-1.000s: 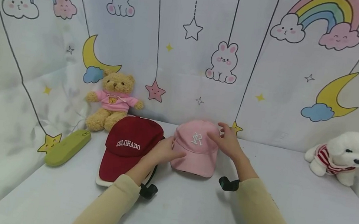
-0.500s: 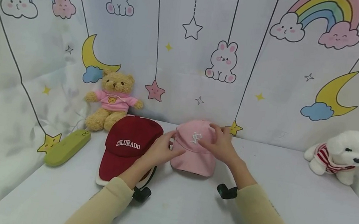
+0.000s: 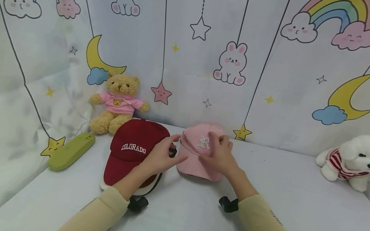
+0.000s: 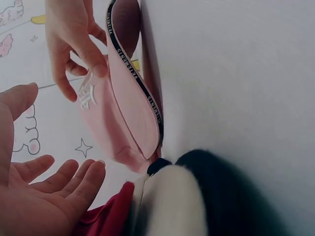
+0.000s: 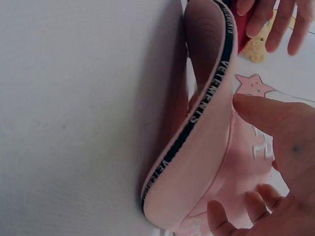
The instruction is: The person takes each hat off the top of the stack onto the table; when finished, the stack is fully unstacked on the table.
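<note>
A pink baseball cap (image 3: 196,165) with a white letter on its front stands near the back wall; black lettered tape edges its brim (image 5: 189,196). My right hand (image 3: 223,156) hovers at the cap's right front, fingers bent and spread apart from the thumb, gripping nothing. In the left wrist view, that right hand (image 4: 74,42) overlaps the crown. My left hand (image 3: 159,154) is between the two caps, its thumb toward the pink one, palm empty. Partly behind the left hand sits a dark red cap (image 3: 126,166) marked COLORADO, with a whitish brim edge beneath it.
A teddy bear (image 3: 118,103) in a pink hoodie sits behind the red cap. Left of it lies a green glasses case-like object (image 3: 71,151). At the far right, a white plush dog (image 3: 352,161) sits by the patterned wall cloth (image 3: 194,66).
My right hand has shifted left, from beside the pink cap to in front of its crown. My left hand has drawn back a little leftward. The caps stay put.
</note>
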Available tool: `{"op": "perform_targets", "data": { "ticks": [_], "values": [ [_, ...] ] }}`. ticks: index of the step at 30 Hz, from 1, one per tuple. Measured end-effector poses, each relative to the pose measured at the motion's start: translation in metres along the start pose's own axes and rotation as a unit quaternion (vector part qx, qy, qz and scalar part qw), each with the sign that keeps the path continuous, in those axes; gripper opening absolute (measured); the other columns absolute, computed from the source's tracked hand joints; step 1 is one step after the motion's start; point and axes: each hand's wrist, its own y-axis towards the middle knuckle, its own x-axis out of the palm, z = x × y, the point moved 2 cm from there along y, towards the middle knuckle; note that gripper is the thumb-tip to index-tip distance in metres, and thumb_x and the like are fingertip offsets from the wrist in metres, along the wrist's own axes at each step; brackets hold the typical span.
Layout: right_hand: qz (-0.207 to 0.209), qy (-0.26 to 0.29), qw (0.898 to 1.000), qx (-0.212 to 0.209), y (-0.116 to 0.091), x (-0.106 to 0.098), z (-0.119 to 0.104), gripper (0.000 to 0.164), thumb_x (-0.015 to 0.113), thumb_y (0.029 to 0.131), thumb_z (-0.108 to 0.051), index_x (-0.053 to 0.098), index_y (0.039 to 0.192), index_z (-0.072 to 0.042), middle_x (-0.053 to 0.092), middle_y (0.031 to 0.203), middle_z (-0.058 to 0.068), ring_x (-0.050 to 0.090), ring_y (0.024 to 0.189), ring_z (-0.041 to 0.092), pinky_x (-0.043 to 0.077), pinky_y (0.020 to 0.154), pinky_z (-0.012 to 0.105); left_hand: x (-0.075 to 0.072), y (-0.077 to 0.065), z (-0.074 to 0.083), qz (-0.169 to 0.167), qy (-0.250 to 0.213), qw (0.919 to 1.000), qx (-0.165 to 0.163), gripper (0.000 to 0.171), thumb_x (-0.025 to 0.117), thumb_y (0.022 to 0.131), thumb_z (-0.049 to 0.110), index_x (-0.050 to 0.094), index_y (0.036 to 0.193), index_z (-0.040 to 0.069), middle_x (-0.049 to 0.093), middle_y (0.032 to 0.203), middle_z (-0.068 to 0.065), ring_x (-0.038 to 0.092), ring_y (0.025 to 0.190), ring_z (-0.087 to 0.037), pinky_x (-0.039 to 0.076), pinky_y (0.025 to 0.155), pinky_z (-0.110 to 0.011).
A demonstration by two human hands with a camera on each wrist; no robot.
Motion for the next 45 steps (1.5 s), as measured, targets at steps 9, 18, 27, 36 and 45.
{"op": "perform_targets", "data": {
  "ticks": [9,18,27,36,45],
  "values": [
    [0.016,-0.015,1.000,-0.006,0.006,0.007,0.004,0.086,0.078,0.089,-0.028,0.028,0.157,-0.012,0.030,0.132,0.022,0.029,0.116,0.038,0.049,0.081,0.049,-0.011,-0.010,0.004,0.020,0.012,0.9994,0.024,0.068,0.076,0.091,0.023,0.046,0.149,0.003,0.053,0.142,-0.014,0.057,0.116,-0.032,0.052,0.095,-0.045],
    [0.019,-0.014,1.000,-0.008,0.011,0.011,0.002,0.083,0.076,0.090,-0.027,0.029,0.156,-0.012,0.029,0.131,0.021,0.028,0.118,0.039,0.048,0.085,0.050,-0.022,-0.022,0.007,0.029,0.025,0.9981,0.049,0.067,0.076,0.091,0.023,0.046,0.148,0.005,0.053,0.143,-0.011,0.058,0.116,-0.025,0.053,0.093,-0.042],
    [0.013,-0.026,1.000,0.001,0.021,0.012,0.002,0.081,0.074,0.092,-0.028,0.028,0.157,-0.010,0.029,0.133,0.020,0.028,0.119,0.039,0.045,0.088,0.050,-0.035,-0.030,0.005,0.038,0.002,0.9983,0.045,0.068,0.078,0.090,0.019,0.046,0.147,0.004,0.055,0.138,-0.015,0.058,0.117,-0.032,0.053,0.094,-0.044],
    [0.016,-0.031,0.999,0.003,0.032,0.015,0.004,0.080,0.074,0.093,-0.030,0.029,0.156,-0.012,0.028,0.134,0.019,0.027,0.119,0.038,0.044,0.087,0.049,-0.055,-0.039,0.005,0.064,0.006,0.9962,0.058,0.067,0.078,0.089,0.017,0.046,0.146,0.002,0.055,0.137,-0.018,0.057,0.119,-0.032,0.053,0.093,-0.046],
    [0.014,-0.054,0.998,0.001,0.034,0.010,0.003,0.079,0.074,0.093,-0.032,0.030,0.155,-0.010,0.031,0.138,0.024,0.032,0.122,0.042,0.045,0.093,0.054,-0.078,-0.045,0.002,0.096,0.023,0.9933,0.060,0.069,0.080,0.088,0.017,0.045,0.146,0.000,0.055,0.138,-0.018,0.057,0.118,-0.031,0.054,0.092,-0.046]
  ]
}}
